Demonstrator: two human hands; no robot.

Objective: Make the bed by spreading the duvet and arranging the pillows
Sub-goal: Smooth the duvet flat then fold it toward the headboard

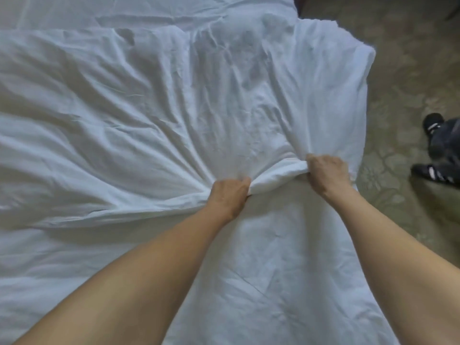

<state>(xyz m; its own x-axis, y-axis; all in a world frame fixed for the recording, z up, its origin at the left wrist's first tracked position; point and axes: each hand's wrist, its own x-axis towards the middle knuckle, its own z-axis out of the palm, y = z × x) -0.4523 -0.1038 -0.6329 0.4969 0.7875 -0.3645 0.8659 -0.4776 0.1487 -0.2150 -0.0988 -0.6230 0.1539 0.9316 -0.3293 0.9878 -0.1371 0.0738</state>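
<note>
A white duvet [154, 103] lies crumpled across the bed, its near edge bunched into folds. My left hand [230, 195] grips that edge, with creases fanning out from it to the left and away. My right hand [328, 171] grips the same edge about a hand's width to the right, close to the bed's right side. Between the two hands the fabric forms a thick roll. A flat white sheet [273, 282] covers the mattress under my forearms. No pillow can be told apart from the bedding.
Patterned beige carpet [403, 78] runs along the bed's right side. Another person's feet in black shoes with white stripes [433, 150] stand on it at the right edge. A dark piece of furniture [297, 3] shows at the top.
</note>
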